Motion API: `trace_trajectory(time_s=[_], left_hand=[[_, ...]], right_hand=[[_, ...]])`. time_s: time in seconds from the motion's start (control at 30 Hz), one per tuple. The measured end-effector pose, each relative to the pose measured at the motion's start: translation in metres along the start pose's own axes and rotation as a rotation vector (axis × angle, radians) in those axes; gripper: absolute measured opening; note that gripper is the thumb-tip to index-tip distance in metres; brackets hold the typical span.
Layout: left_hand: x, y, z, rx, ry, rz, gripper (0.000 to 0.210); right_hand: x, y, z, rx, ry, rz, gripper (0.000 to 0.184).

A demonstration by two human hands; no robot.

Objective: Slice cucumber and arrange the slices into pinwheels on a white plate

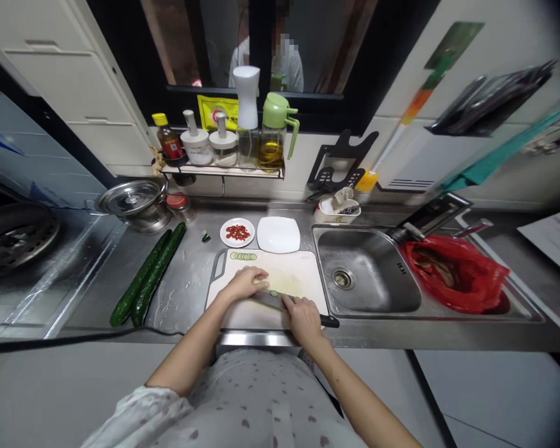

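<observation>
My right hand [304, 318] is wrapped round a kitchen knife [267, 300], its black handle end sticking out to the right. The blade lies low over the white cutting board [228, 314]. A pale green cucumber slice [274, 293] sits at the blade's upper edge. Left of it, my left hand [246, 283] hovers by the blade tip, thumb and fingers apart, and nothing shows between them. An overlapping row of cucumber slices [243, 256] lies along the board's far left edge. Two whole cucumbers [156, 280] rest on the counter at left.
Behind the board are a plate of chopped red pieces [238, 232] and a white square plate [279, 234]. Right of it is the sink [368, 274], with a red plastic bag [462, 274] beyond. A lidded pot [137, 205] and a condiment shelf [224, 169] stand at the back.
</observation>
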State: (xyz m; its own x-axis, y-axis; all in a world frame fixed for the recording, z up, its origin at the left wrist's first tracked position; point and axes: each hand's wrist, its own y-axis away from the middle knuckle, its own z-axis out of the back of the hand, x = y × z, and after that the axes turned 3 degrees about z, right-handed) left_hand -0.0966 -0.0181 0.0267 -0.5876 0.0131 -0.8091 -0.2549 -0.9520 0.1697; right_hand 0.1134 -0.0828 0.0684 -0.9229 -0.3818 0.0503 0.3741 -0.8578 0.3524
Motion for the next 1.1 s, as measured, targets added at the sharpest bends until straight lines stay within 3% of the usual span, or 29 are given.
trace_trajectory(time_s=[0.2,0.6,0.8,0.97,1.1], left_hand=[[-0.01,0.012,-0.009,0.134,-0.085,0.021,0.025],[0.001,0.016,-0.028,0.156,0.157,0.016,0.026],[0.01,0.016,-0.024,0.002,0.199,0.074,0.029],[0.033,0.011,-0.01,-0.295,0.083,0.324,0.029],[0.04,0.008,-0.004,-0.382,0.002,0.489,0.023]], right_hand=[[-0.001,0.006,-0.002,-0.054,0.002,0.012,0.044],[0.002,0.015,-0.01,-0.061,-0.014,0.046,0.043],[-0.002,0.02,-0.013,-0.053,0.006,0.031,0.043],[-0.019,0.028,-0.016,-0.041,-0.001,-0.018,0.043],[-0.031,0.033,-0.019,-0.057,-0.026,-0.075,0.037]])
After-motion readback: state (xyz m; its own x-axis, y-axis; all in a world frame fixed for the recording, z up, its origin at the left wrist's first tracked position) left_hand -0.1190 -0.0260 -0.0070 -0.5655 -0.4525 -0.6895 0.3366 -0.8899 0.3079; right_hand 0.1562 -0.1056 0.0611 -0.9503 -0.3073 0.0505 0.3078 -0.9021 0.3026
